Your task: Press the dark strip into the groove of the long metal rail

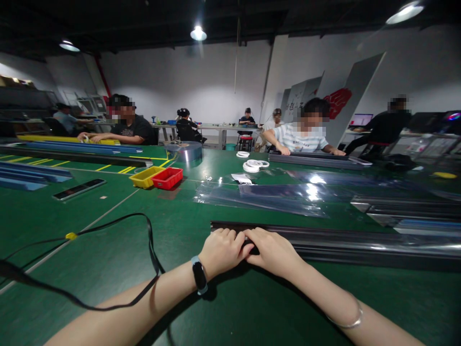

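A long black profile bar (353,242) lies on the green table, running from the middle out to the right edge. My left hand (221,252), below a wrist band, is closed over the bar's left end with its fingers curled across the top. Right beside it, my right hand (272,250) also grips the bar, and the two hands touch at thumbs and fingertips. Whatever small thing may lie under the fingers is hidden. Flat clear plastic strips (266,199) lie just beyond the bar.
A black cable (151,240) loops over my left forearm. Yellow (146,178) and red bins (167,179), a phone (79,189) and white tape rolls (252,166) stand farther back. More profiles (392,209) lie at right. A co-worker (304,137) handles profiles across the table.
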`<act>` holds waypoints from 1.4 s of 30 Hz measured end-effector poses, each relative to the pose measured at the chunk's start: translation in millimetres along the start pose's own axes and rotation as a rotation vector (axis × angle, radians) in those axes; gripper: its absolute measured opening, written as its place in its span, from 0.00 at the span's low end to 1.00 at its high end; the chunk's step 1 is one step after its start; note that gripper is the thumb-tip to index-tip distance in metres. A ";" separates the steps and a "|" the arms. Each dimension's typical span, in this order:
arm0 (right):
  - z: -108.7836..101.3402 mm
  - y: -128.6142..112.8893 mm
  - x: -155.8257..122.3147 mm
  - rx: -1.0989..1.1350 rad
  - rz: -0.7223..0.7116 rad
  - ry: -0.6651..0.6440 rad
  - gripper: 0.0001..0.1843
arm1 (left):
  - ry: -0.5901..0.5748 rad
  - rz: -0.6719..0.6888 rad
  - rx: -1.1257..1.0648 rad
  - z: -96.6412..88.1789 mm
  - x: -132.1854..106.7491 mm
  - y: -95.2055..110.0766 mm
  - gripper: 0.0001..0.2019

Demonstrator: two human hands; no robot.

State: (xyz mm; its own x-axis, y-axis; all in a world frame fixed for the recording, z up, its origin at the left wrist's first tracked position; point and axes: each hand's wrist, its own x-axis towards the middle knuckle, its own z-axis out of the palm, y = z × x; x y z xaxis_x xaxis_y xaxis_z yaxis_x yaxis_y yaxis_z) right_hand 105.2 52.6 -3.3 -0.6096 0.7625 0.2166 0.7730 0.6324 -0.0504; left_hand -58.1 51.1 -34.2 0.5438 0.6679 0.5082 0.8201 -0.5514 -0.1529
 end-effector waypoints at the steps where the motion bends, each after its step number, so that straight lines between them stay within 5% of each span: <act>1: -0.1 0.0 0.1 -0.003 -0.001 -0.007 0.10 | 0.002 0.001 0.000 -0.2 0.1 0.1 0.16; 42: 0.1 1.0 1.1 0.047 0.036 -0.037 0.12 | 0.015 0.003 -0.008 -2.5 1.5 0.4 0.14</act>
State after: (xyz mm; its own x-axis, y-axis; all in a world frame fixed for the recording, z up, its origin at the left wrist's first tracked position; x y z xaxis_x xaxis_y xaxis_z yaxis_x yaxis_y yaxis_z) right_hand 105.4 54.1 -3.2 -0.5883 0.7889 0.1776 0.7860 0.6094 -0.1038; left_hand -57.4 50.6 -31.4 0.5431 0.6588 0.5206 0.8172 -0.5572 -0.1474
